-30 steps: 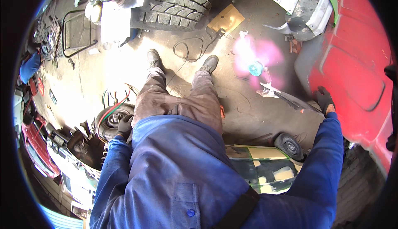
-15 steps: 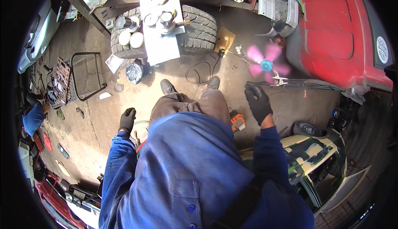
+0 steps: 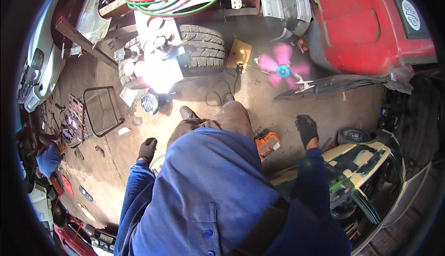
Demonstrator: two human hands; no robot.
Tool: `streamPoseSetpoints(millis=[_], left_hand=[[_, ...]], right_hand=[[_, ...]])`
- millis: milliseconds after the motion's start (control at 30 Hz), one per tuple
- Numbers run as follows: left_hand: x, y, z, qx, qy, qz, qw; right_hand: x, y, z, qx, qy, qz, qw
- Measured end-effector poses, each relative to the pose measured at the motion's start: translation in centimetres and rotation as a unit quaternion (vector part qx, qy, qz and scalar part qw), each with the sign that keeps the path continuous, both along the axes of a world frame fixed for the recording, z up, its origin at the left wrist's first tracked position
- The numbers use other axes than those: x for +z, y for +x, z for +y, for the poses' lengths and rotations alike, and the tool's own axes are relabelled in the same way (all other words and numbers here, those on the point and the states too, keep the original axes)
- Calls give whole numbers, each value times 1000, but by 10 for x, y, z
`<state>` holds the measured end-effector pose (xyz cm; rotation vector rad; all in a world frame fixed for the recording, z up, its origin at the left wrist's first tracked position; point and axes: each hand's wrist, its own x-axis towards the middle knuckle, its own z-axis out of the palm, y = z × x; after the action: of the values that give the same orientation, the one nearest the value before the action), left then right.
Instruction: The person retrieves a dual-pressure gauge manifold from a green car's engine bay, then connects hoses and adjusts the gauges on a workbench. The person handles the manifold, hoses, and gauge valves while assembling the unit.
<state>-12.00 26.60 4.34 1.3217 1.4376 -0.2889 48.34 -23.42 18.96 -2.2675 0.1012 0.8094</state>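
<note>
Both hands wear black gloves and hang beside my body, away from any object. My left hand (image 3: 147, 150) is loosely curled at my left side, with no object showing in it. Close to it, a green hose (image 3: 158, 161) shows beside my jacket. My right hand (image 3: 307, 131) is held out to the right, empty, its fingers loosely stretched. An orange tool case (image 3: 267, 144) lies on the floor between my leg and this hand. Ahead of it, a pink-bladed fan (image 3: 283, 70) is spinning.
Ahead, round pressure gauges (image 3: 162, 43) rest on a white sheet over a large tyre (image 3: 204, 47). Green and red hoses (image 3: 185, 6) coil beyond. A red vehicle body (image 3: 345, 19) stands right, a partly painted car (image 3: 357, 168) nearer. A metal frame (image 3: 86, 112) and tool set lie left.
My view has shifted and turned. My right hand has moved outward and back, away from the fan. The hoses and the orange case show more fully.
</note>
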Motion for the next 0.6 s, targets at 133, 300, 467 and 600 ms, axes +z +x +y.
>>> streamPoseSetpoints(millis=[133, 300, 467, 600], left_hand=[[13, 9, -16, 60, 19, 36, 997], [27, 27, -74, 42, 20, 81, 996], [58, 35, -141, 29, -23, 106, 994], [102, 31, -194, -17, 21, 197, 980]], right_hand=[[81, 159, -20, -27, 104, -164, 981], [41, 320, 29, 243, -2, -248, 938], [-47, 379, 86, 523, -135, -174, 824], [-78, 374, 125, 618, -158, -52, 768]])
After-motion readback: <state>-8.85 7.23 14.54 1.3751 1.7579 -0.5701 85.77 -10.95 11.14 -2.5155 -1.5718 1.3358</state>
